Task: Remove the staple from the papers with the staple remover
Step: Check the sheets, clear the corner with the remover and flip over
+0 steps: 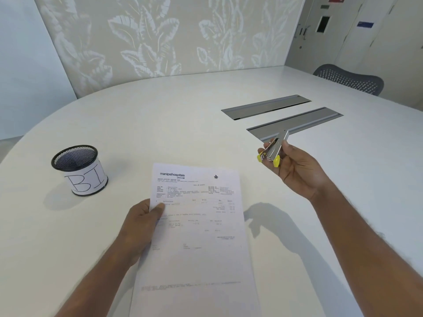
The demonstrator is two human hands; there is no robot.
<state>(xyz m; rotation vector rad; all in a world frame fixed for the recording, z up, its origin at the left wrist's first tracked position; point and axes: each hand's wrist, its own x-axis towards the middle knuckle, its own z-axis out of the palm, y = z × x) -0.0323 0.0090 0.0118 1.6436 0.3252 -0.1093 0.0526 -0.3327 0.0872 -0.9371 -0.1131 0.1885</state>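
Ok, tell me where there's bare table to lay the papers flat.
Bare table lies between the mesh cup and the metal cable hatches, beyond the papers. Also bare left of the left hand. The right hand with the staple remover crowds the right.

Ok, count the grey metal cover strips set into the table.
2. The far strip lies toward the wall; the near strip lies beside it, just behind the staple remover held in the right hand. Others may lie out of frame.
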